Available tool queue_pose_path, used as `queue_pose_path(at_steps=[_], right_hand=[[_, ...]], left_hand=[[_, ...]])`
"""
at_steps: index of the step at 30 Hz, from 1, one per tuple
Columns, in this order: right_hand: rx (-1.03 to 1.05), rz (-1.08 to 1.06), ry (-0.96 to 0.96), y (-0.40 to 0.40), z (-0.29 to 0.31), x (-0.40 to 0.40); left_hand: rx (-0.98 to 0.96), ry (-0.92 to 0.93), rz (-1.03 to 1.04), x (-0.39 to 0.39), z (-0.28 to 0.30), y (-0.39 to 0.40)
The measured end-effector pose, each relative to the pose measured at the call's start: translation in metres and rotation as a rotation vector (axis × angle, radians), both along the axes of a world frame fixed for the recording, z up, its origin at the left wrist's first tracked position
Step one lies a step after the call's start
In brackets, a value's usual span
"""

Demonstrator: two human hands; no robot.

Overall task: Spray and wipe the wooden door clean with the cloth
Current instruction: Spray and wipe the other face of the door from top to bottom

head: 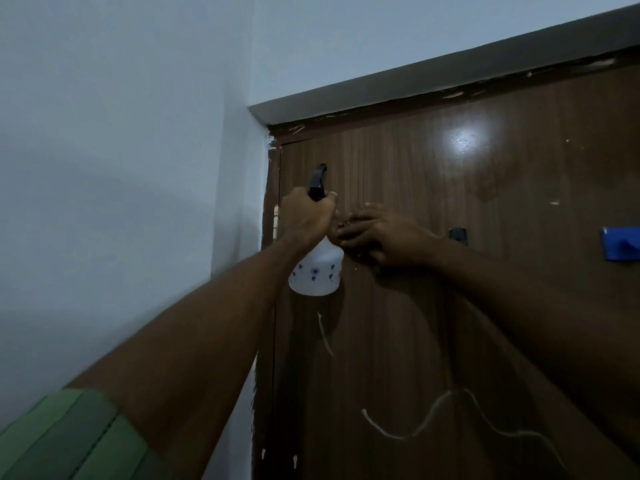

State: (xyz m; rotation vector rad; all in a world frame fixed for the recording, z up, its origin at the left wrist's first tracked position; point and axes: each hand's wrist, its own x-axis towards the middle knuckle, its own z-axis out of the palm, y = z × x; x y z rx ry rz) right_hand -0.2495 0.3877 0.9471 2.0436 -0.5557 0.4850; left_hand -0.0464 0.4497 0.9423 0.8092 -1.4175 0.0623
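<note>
White spray bottle [317, 268], contents indiscernible.

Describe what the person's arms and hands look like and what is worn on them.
Both forearms are bare. The left arm has a green sleeve with darker lengthwise stripes, ending above the elbow. No sleeve shows on the right arm within the frame. No watch, bracelet or glove is visible on the left hand or right hand; rings cannot be ruled out in the dim light.

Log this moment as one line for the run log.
left hand: grips spray bottle | right hand: on wooden door, cloth unclear | nozzle up | white marks low on door
</note>
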Motion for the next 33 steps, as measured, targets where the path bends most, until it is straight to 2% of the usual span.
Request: queue_pose_path(at_steps=[2,5,6,7,10,11,13,16,17,18,20,22,24,28,30,33], right_hand=[[0.028,-0.009,0.001,0.005,0.024,-0.025],[-0.088,0.013,-0.362,0.010,0.051,-0.046],[-0.116,-0.013,-0.421,0.012,0.049,-0.043],[-0.118,-0.031,-0.398,0.015,0.042,-0.038],[0.019,-0.045,-0.071,0.019,0.021,-0.050],[0.062,-0.058,-0.023,0.023,0.026,-0.065],[0.048,-0.046,-0.121,0.029,0.046,-0.100],[-0.142,0.032,-0.517,0.034,0.055,-0.125],[-0.163,0.014,-0.559,0.034,0.047,-0.120],[-0.150,-0.006,-0.529,0.034,0.035,-0.114],[-0.039,-0.028,-0.329,0.033,0.014,-0.112],[0.054,-0.023,-0.228,0.040,0.016,-0.131],[0.046,-0.012,-0.321,0.044,0.029,-0.151],[-0.100,0.054,-0.723,0.044,0.009,-0.146],[-0.077,0.104,-0.720,0.041,-0.016,-0.142],[-0.066,0.111,-0.558,0.040,-0.046,-0.162]], left_hand=[[0.003,-0.083,-0.020,-0.006,-0.002,0.002],[0.041,-0.210,-0.065,-0.013,-0.002,0.008],[0.054,-0.232,-0.085,-0.016,-0.001,0.008],[0.066,-0.241,-0.096,-0.019,-0.001,0.010],[0.083,-0.251,-0.107,-0.031,-0.002,0.009],[0.090,-0.261,-0.110,-0.036,-0.003,0.010],[0.111,-0.279,-0.135,-0.044,-0.002,0.010],[0.135,-0.263,-0.161,-0.054,0.001,0.010],[0.136,-0.254,-0.150,-0.059,0.000,0.010],[0.134,-0.243,-0.136,-0.064,-0.001,0.009],[0.133,-0.223,-0.126,-0.076,-0.004,0.010],[0.142,-0.240,-0.140,-0.086,-0.007,0.009],[0.159,-0.269,-0.143,-0.092,-0.009,0.009],[0.159,-0.287,-0.122,-0.100,-0.008,0.014],[0.157,-0.312,-0.121,-0.104,-0.010,0.017],[0.144,-0.319,-0.133,-0.109,-0.013,0.021]])
